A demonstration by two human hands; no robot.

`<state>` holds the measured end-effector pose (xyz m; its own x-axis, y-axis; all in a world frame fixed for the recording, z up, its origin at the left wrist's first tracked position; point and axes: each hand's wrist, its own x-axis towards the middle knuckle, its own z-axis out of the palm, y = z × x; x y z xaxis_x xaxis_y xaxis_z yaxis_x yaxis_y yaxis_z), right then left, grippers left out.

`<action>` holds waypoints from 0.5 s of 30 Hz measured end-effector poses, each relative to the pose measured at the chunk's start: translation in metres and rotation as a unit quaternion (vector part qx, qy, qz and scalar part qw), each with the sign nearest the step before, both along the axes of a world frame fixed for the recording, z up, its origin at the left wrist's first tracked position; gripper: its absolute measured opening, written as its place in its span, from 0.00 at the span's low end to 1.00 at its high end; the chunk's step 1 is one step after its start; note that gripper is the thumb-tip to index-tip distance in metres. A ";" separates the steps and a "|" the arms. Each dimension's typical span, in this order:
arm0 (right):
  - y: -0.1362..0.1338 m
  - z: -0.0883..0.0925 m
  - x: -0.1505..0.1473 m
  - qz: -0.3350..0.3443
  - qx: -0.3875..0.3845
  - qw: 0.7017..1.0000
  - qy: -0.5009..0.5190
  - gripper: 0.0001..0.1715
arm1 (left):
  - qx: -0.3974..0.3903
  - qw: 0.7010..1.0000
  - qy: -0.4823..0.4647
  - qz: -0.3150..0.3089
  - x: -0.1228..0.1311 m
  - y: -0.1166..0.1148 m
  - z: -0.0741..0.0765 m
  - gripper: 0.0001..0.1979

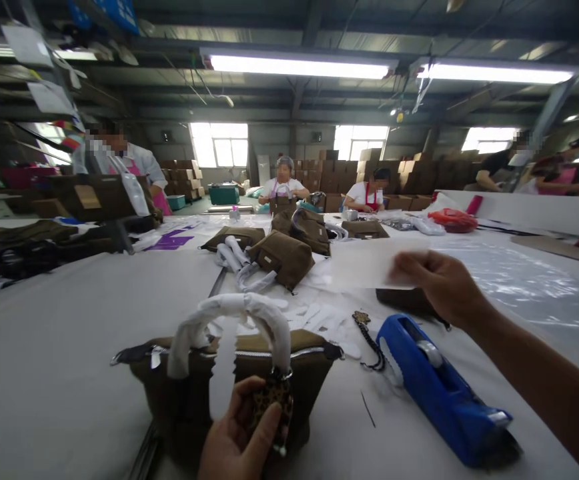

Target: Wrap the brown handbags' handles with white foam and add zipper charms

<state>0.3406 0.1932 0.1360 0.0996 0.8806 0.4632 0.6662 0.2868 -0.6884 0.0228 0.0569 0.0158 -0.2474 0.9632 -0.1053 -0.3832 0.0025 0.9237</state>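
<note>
Across the whole lower field lay a white work table [59, 347], the largest item in view. At 12 o'clock, on its far side, stood stacked cardboard boxes [409, 175], with two seated people in aprons [283, 185] in front of them; a third person in a white coat [124, 167] stood at 10 o'clock, and further people worked at 2 o'clock.

At 6 o'clock, nearest the camera, stood an upright brown handbag [189, 387] with its zip closed along the top and its handle [234, 313] wrapped in white paper. At 4 o'clock from the handbag lay a blue tape dispenser [439, 393], resting on the table just beside the bag and apart from it. A group of similar brown bags [282, 257] lay at 12 o'clock from the handbag, in mid-table, with white wrapped straps among them. A red item [453, 220] lay at 1 o'clock, farther back.

The right hand [434, 283] was extended over the table at 2 o'clock from the handbag. Its fingers were closed in a pinch on one edge of a white paper sheet [364, 263], held clear of the surface.

The left hand [239, 437] was at 6 o'clock, against the front of the handbag. Its thumb and fingers were curled around a small leopard-print tag [273, 397] hanging from the handle base. A second, similar tag on a dark cord [364, 327] lay on the table between handbag and dispenser.
</note>
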 end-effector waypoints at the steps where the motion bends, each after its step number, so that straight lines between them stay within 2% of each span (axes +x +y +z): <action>1: -0.024 -0.001 -0.002 0.011 0.001 0.996 0.087 0.29 | 0.008 1.000 0.002 -0.005 -0.001 0.000 0.001 0.30; 3: -0.067 -0.011 -0.003 0.016 -0.052 0.984 0.168 0.27 | 0.014 1.000 0.013 -0.018 -0.003 -0.002 0.003 0.29; 5: -0.100 -0.028 -0.006 0.020 -0.090 0.986 0.141 0.25 | 0.008 0.999 0.026 -0.042 -0.005 -0.004 0.007 0.27; 7: -0.121 -0.051 -0.017 0.048 -0.108 0.989 0.086 0.24 | 0.008 0.998 0.025 -0.058 -0.007 -0.007 0.012 0.26; 11: -0.135 -0.097 -0.060 0.162 -0.158 0.973 0.038 0.23 | 0.035 0.997 0.000 -0.074 -0.008 -0.012 0.020 0.23; 15: -0.131 -0.127 -0.102 0.198 -0.101 0.975 -0.024 0.22 | 0.039 0.991 0.027 -0.127 -0.014 -0.014 0.029 0.21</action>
